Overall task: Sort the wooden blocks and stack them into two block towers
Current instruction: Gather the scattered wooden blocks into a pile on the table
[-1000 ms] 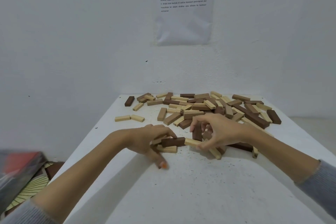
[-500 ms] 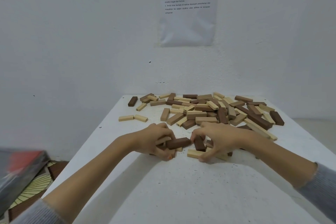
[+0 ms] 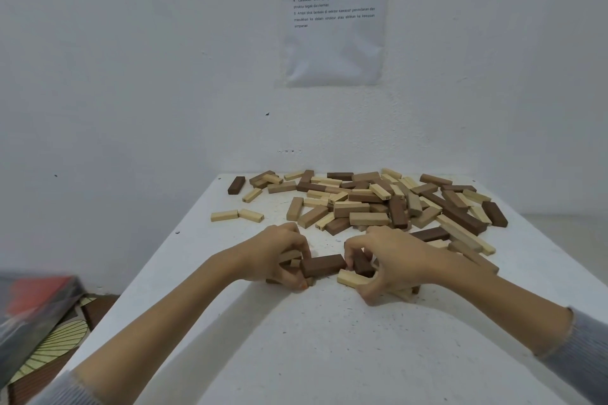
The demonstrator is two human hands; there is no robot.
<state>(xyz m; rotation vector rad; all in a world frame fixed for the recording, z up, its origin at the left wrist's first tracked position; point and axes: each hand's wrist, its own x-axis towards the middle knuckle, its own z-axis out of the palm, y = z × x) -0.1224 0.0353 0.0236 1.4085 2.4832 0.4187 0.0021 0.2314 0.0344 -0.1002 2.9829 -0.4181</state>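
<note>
White plastered walls meet in a corner behind a white, gritty surface (image 3: pixel 329 348), with a printed sheet (image 3: pixel 334 15) stuck up at twelve o'clock. Down at nine o'clock, off the edge, a patterned mat (image 3: pixel 52 342) lies on the floor beside something red-topped and too blurred to name.

At ten o'clock two pale blocks (image 3: pixel 237 215) lie end to end, well apart from the main heap. At the centre the left hand (image 3: pixel 276 253) has its fingers curled over a small cluster, pinching the left end of a dark block (image 3: pixel 322 265) with paler pieces half hidden beneath. Just to its right, the right hand (image 3: pixel 394 256) is likewise curled, gripping a second dark block (image 3: pixel 362 265), with a pale block (image 3: pixel 350 278) lying against its thumb. From twelve to two o'clock sprawls the loose heap of blocks (image 3: pixel 378 204), dark, mid-brown and pale mixed together, many crossing one another.

By the look of it this is the sorting and gathering step (no tower stands yet), so the task is barely begun. The next move probably calls for separating dark from pale and squaring a first layer flat on bare surface.

All the blocks are small rectangular bars of smooth-sawn wood with crisp edges; they should slide easily and stack well only if aligned.
</note>
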